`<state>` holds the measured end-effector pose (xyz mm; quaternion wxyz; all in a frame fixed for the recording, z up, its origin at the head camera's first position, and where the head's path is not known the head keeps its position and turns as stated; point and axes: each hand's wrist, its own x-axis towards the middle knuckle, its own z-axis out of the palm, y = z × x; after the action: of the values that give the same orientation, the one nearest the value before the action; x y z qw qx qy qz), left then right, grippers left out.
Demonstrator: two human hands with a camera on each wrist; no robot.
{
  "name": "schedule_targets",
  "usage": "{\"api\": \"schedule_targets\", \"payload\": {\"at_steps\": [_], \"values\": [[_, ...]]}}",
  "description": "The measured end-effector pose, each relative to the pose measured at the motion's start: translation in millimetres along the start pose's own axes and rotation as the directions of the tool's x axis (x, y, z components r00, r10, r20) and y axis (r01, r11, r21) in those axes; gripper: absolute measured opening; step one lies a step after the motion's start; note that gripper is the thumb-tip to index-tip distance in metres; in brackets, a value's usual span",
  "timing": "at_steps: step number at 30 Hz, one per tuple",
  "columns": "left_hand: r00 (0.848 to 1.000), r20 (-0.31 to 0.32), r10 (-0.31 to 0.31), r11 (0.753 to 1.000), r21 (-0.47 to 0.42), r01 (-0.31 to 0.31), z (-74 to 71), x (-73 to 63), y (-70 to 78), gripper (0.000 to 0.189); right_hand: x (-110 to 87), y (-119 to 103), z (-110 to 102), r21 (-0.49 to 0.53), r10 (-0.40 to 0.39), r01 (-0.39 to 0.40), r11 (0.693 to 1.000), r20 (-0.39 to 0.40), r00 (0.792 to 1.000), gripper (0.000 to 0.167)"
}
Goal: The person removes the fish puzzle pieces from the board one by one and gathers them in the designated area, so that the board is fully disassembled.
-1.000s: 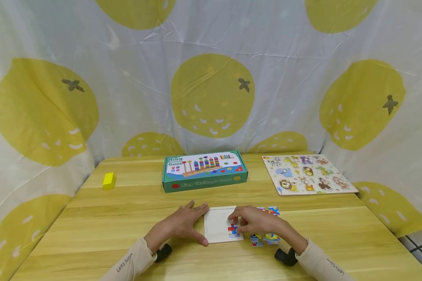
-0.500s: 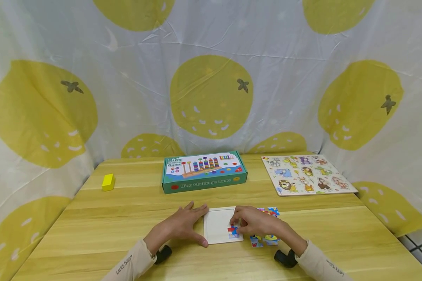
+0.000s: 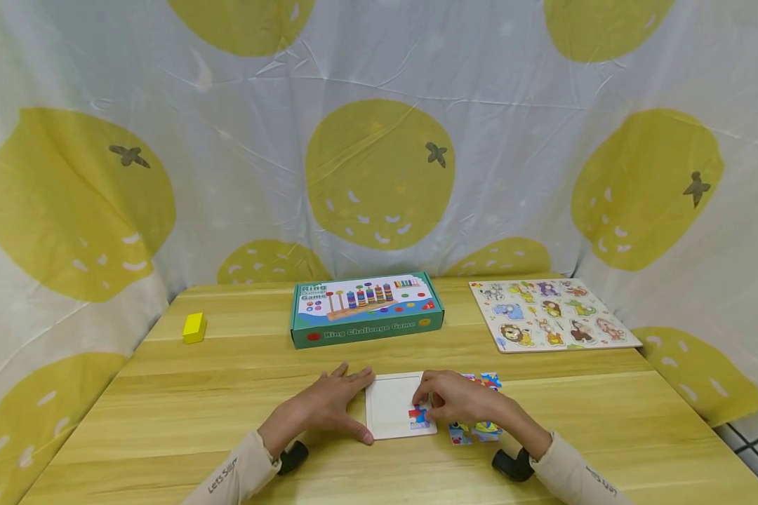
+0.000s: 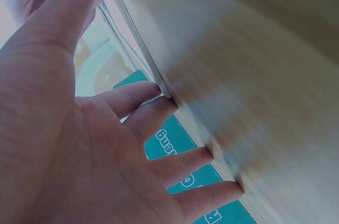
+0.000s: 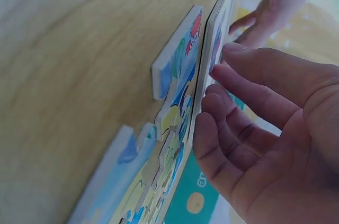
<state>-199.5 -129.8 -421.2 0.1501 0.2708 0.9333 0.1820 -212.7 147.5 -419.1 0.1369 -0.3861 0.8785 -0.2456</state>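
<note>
My left hand (image 3: 331, 403) lies at the left edge of a white puzzle tray (image 3: 388, 407), thumb and fingers spread. In the left wrist view the straight fingers (image 4: 183, 166) touch the table, with two fingertips at the tray's corner. Over the tray's right side, my right hand (image 3: 460, 396) pinches a red and blue jigsaw piece (image 3: 418, 419) between thumb and forefinger at the lower right corner of the frame. Its other fingers are bent beside the tray edge in the right wrist view. Several loose jigsaw pieces (image 3: 488, 428) lie right of the tray, partly hidden under the right hand.
Behind the tray stands a green Ring Challenge Game box (image 3: 368, 310). An animal puzzle board (image 3: 552, 315) lies at the back right, and a yellow block (image 3: 194, 327) at the left. A lemon-print curtain (image 3: 379, 63) hangs behind the wooden table (image 3: 227, 393).
The right forefinger and thumb have come closer together on the jigsaw piece, which has shifted slightly within the tray's corner. The left hand has stayed at the tray's edge.
</note>
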Motion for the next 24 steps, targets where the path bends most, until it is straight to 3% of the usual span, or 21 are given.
{"api": "schedule_targets", "payload": {"at_steps": [12,24], "values": [[1.0,-0.006,0.003,1.0,0.01,-0.003,0.1,1.0,-0.8,0.103,0.2,3.8,-1.5,0.202,-0.006,-0.002,0.979,0.038,0.999,0.025],[1.0,-0.013,0.001,1.0,0.014,-0.001,-0.2,0.4,0.3,0.103,1.1,3.7,1.0,0.254,-0.042,0.022,0.967,0.072,0.997,0.034]]}}
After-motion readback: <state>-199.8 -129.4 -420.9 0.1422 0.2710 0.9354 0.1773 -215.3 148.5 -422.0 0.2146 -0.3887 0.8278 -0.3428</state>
